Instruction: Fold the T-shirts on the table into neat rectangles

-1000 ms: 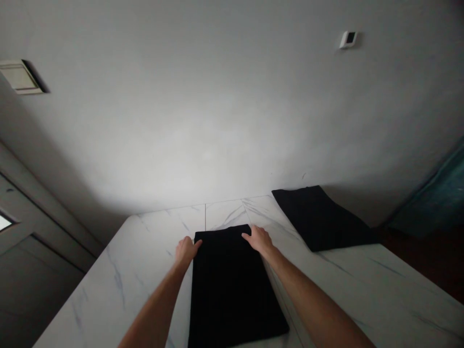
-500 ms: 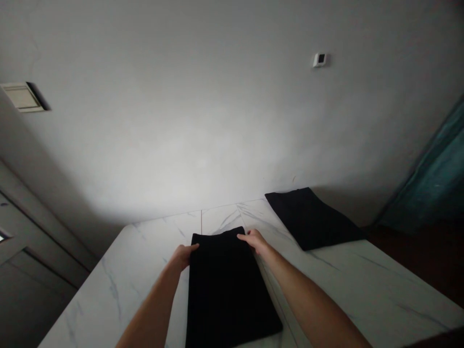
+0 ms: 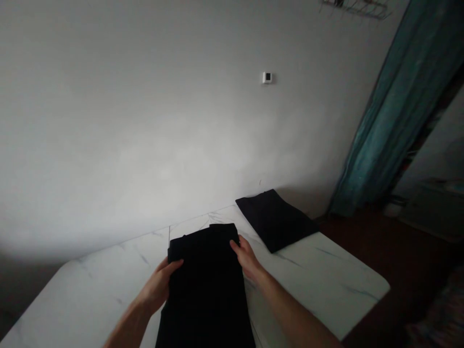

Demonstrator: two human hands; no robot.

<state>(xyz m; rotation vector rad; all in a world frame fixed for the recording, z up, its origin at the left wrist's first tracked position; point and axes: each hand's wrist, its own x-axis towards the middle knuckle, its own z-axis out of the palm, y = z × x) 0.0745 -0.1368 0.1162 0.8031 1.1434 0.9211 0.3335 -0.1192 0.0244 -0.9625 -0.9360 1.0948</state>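
A folded black cloth (image 3: 208, 285) is between my two hands, its near end running out of the bottom of the view. My left hand (image 3: 159, 282) grips its left edge near the far end, thumb on top and fingers underneath. On the right edge, my right hand (image 3: 246, 253) pinches it the same way. A second black cloth (image 3: 275, 220) lies flat on the white marbled table (image 3: 311, 280), beyond my right hand and near the wall.
Behind the table stands a pale wall (image 3: 163, 121) with a small white device (image 3: 267, 77) on it. A teal curtain (image 3: 391, 111) hangs at the right, and a wire rack (image 3: 358, 7) shows at the top right.
The view has turned to the right, bringing more curtain and the table's right corner in. The held cloth appears raised and closer, with both hands still on its edges.
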